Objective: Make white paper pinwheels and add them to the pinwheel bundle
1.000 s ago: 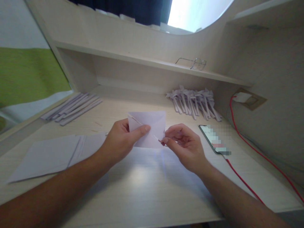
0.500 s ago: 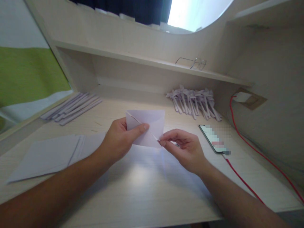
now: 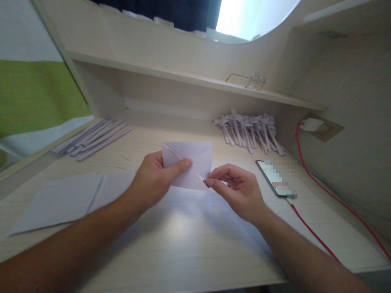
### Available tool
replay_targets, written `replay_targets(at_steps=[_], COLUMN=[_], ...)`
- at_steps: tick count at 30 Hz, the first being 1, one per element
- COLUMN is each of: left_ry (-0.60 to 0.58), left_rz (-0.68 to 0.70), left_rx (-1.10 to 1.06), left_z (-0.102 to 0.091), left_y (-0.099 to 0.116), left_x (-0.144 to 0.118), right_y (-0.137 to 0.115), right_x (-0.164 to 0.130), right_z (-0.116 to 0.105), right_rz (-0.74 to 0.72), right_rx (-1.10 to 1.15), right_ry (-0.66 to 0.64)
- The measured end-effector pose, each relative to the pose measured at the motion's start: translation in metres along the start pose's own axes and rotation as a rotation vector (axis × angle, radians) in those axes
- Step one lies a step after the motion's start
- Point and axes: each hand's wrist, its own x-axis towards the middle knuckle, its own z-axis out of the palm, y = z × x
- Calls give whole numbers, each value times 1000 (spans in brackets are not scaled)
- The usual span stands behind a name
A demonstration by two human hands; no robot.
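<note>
Left hand (image 3: 157, 175) is clamping a creased paper square (image 3: 201, 156) above the bench (image 3: 180, 248), thumb over fingers; right hand (image 3: 240, 191) is pinching its lower-right corner, fingers together. Left forearm (image 3: 100, 224) is partly hiding paper sheets (image 3: 61, 199); paper strips (image 3: 93, 138), star-topped paper sticks (image 3: 248, 128) and a smartphone (image 3: 273, 179) are lying around.

Lit brightest at the pale opening (image 3: 258, 18) up top, blown out to near white beside a dark curtain (image 3: 159, 10). Dims toward the right-hand wall (image 3: 351, 77). Glares in a soft patch on the desk (image 3: 180, 228), with faint bluish shadow below the paper (image 3: 200, 156). Looks hazy, stretches at the edges, breaks into mosaic blocks over the phone (image 3: 270, 175)
</note>
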Motion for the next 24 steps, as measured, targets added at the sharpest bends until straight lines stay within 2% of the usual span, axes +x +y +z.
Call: replay_targets(at_steps=[6,12,24], left_ry=[-14,-26,-18], left_rz=[-25,-42,-33], left_rx=[-43,-60,-52], left_z=[-1,-1,-1], left_y=[-2,-2,1], left_x=[2,1,0], right_y=[0,1,2], right_x=[1,-1,0], right_z=[-1,0,-1], right_rz=[-57,-42,-55], right_rx=[-4,24,-8], right_ry=[-19,12,-10])
